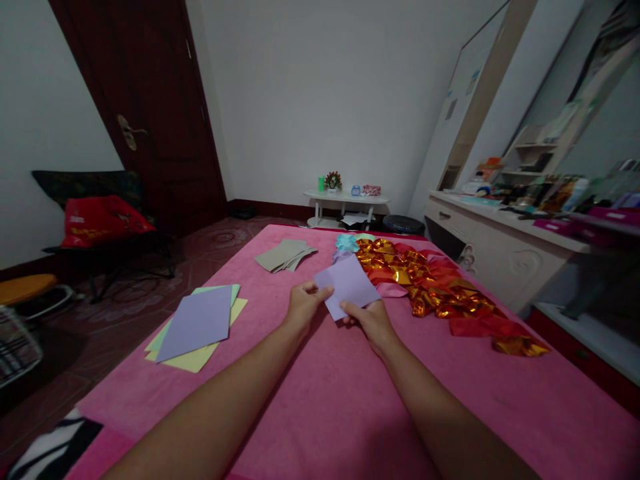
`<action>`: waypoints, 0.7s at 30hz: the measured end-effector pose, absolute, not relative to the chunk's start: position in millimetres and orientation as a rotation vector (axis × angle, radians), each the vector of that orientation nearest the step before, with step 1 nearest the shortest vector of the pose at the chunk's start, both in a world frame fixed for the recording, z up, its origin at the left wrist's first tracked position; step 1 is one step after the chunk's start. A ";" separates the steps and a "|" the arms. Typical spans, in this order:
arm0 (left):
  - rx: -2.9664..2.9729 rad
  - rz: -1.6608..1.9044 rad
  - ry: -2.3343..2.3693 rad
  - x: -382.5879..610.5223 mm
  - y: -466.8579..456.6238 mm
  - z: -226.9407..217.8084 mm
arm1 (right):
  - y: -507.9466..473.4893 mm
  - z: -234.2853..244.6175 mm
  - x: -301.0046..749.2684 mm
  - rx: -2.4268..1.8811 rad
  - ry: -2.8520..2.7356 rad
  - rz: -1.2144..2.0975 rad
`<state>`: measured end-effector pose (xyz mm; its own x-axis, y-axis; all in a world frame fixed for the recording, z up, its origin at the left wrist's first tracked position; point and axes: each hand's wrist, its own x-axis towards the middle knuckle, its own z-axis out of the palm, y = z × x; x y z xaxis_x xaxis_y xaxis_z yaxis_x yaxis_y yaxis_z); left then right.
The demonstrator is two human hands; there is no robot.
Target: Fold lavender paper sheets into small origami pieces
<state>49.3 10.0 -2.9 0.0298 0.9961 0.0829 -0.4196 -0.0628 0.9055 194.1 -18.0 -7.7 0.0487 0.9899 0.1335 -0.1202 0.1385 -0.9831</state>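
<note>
A square sheet of lilac paper is held up over the pink cloth, tilted. My left hand pinches its left edge between thumb and fingers. At the lower right edge, my right hand grips the same sheet, thumb on top and fingers partly hidden beneath. To the left lies a stack of larger coloured sheets, lilac on top, with green and yellow showing below. Beyond my left hand is a fanned pile of grey-beige paper. Shiny gold and red folded pieces spread out to the right.
A pink cloth covers the surface under my arms. Light blue folded pieces lie at its far end. On the right stands a white dresser crowded with bottles. A chair with a red bag is at the left, near a dark door.
</note>
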 end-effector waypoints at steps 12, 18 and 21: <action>1.015 1.486 1.012 33.5 19.7 3.3 | -13.6 -9.7 199.3 -1.019 -1.126 1.171; 0.985 1.464 0.932 36.5 22.3 -3.1 | -10.4 -9.5 201.4 -0.975 -0.994 1.037; 0.880 1.506 0.886 45.5 17.6 -4.9 | -10.4 -8.4 199.2 -0.982 -0.996 1.049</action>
<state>45.5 17.6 -4.9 -0.0978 0.9936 0.0569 -0.4325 -0.0940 0.8967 199.2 -10.4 -8.4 0.1943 0.9671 0.1641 -0.2145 0.2052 -0.9549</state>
